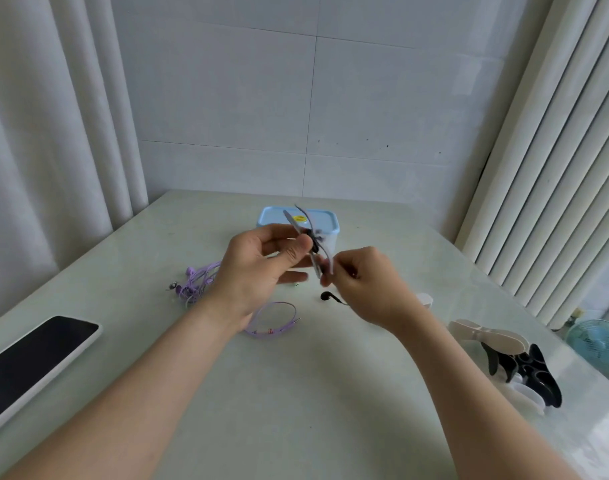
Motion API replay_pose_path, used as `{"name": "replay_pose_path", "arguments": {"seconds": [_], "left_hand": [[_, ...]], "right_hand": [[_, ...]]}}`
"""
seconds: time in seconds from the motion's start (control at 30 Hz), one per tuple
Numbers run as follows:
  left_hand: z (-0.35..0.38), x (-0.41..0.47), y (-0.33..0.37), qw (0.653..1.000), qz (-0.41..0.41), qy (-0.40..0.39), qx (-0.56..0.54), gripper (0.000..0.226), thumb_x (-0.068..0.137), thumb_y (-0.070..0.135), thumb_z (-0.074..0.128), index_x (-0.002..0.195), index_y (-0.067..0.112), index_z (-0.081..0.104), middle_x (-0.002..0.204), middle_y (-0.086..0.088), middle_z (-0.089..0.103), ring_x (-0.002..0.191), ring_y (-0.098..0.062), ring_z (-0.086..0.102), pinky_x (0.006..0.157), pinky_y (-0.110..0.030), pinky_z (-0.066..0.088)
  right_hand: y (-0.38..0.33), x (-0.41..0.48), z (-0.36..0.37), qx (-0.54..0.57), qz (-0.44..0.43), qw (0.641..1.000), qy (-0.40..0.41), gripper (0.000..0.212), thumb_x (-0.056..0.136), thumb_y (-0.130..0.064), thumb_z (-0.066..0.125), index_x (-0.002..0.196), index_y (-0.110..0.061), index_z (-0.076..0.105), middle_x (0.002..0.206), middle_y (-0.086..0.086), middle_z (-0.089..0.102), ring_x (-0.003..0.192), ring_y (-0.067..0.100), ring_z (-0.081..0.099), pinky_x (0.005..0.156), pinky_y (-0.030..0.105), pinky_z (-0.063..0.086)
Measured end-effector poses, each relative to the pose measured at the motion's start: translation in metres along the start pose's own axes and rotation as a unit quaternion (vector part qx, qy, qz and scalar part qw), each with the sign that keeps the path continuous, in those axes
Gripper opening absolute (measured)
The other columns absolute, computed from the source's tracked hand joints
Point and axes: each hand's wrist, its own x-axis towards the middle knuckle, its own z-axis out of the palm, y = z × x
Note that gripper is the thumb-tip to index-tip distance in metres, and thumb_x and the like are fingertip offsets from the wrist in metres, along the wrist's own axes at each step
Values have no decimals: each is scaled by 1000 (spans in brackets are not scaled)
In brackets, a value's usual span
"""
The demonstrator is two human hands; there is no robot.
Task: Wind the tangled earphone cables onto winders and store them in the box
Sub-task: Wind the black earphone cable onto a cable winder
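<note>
**Operator:** What is lying nearest, on the near side of the box (327, 224)?

**Technician:** A phone (36, 368) is lying screen-up on the tabletop (296, 410), well to the near left of the box. A pile of spare winders (518, 362), white and black, is resting well to its near right.

**Operator:** Where are the cables lying?

**Technician:** A purple cable loop (275, 320) is lying in front of the box, beside the left wrist. A tangled purple earphone set (195, 282) is lying to the box's front left. A black earbud (327, 296) is sitting just in front of the box, below the right hand (369, 285).

**Operator:** What are the hands doing?

**Technician:** The left hand (258, 275) is holding a grey winder (293, 221) tilted, directly in front of the box, with thumb and fingers pinching its middle. The black earphone cable (312, 241) is sitting wound there. The right hand's fingers are curling tight, pinching that cable at the winder's lower end.

**Operator:** And the box?

**Technician:** It is standing farthest back, with its blue lid on.
</note>
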Motion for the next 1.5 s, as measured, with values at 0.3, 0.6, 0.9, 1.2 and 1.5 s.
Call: {"name": "replay_pose_path", "arguments": {"seconds": [0.3,0.6,0.9,1.2,1.5], "left_hand": [[-5,4,-6,988,21,117,103,14,93,23,79,104,14,75,93,2,79,85,-12,77,63,-31,61],[-13,1,-14,973,6,-122,197,17,98,14,72,114,20,73,106,1,80,107,-17,72,101,-36,54],[-10,-2,-7,982,-45,-180,34,29,93,14,69,119,1,72,110,-9,77,91,-20,72,88,-36,55],[-16,4,-6,995,-53,-66,-51,37,86,21,72,115,-1,72,111,-20,77,100,-29,76,80,-32,62],[-13,6,-8,995,-72,61,20,18,98,21,72,111,9,74,102,-4,80,96,-16,77,59,-29,57]], "right_hand": [[-23,-10,-6,129,7,980,-151,41,105,-24,56,67,-17,70,52,-6,39,50,18,31,48,25,28],[-22,-4,-15,311,-3,947,81,34,107,-21,52,75,-16,65,60,5,29,53,19,23,50,30,21],[0,5,-9,130,57,978,155,33,106,-32,56,84,-14,73,41,-17,38,43,6,33,49,21,28],[-5,-2,-6,63,63,992,-86,37,104,-28,55,71,-15,63,58,-4,38,47,11,29,47,21,27],[-21,-13,-11,194,101,936,-275,26,105,-9,48,92,-6,70,59,-3,29,52,17,22,51,31,17]]}}
